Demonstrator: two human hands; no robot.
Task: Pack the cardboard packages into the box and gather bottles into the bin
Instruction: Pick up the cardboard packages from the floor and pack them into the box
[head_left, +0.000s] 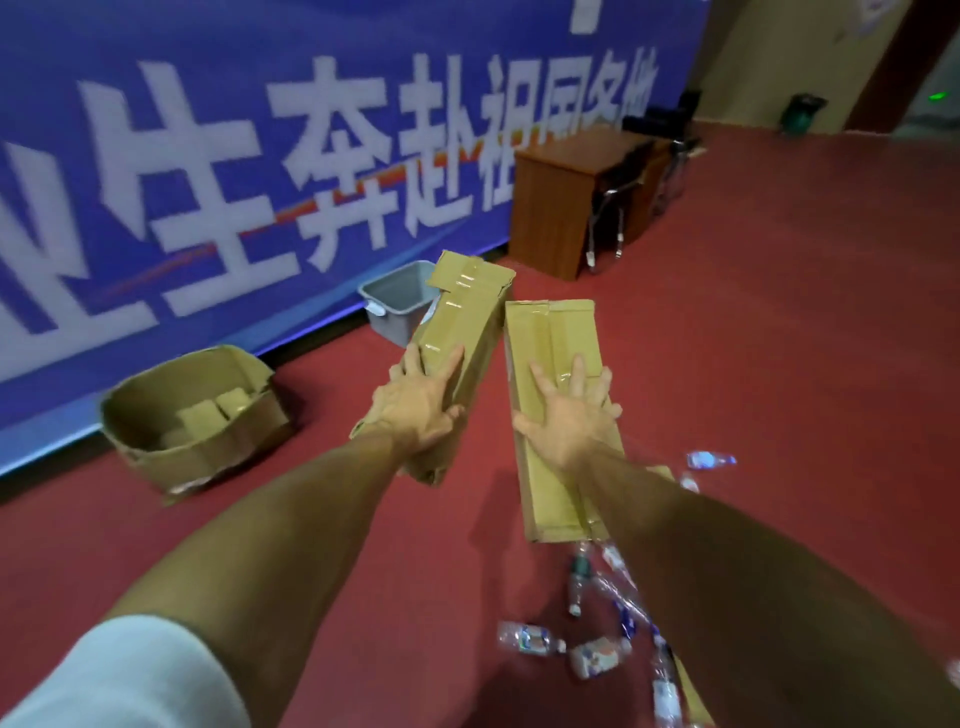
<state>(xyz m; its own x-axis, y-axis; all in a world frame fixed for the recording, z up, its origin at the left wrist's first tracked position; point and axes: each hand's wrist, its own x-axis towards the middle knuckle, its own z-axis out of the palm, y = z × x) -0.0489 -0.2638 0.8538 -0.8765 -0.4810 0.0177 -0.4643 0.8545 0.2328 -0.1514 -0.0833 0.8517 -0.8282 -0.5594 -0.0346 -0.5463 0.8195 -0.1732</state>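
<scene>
My left hand (415, 402) grips a long taped cardboard package (465, 317), holding it up at an angle above the red floor. My right hand (569, 415) holds a second long cardboard package (545, 332) beside it, fingers spread over its top face and wrapped at the edge. An open cardboard box (195, 447) sits on the floor at the left, with a few smaller packages inside. A grey plastic bin (395, 299) stands by the banner, partly hidden behind the left package. Several clear plastic bottles (530, 638) lie scattered on the floor at the lower right.
A large blue banner (208, 156) lines the wall on the left. A wooden desk (571, 197) with black chairs stands beyond the bin. A green bin (802, 114) sits far off by the back wall. Red floor stretches to the right.
</scene>
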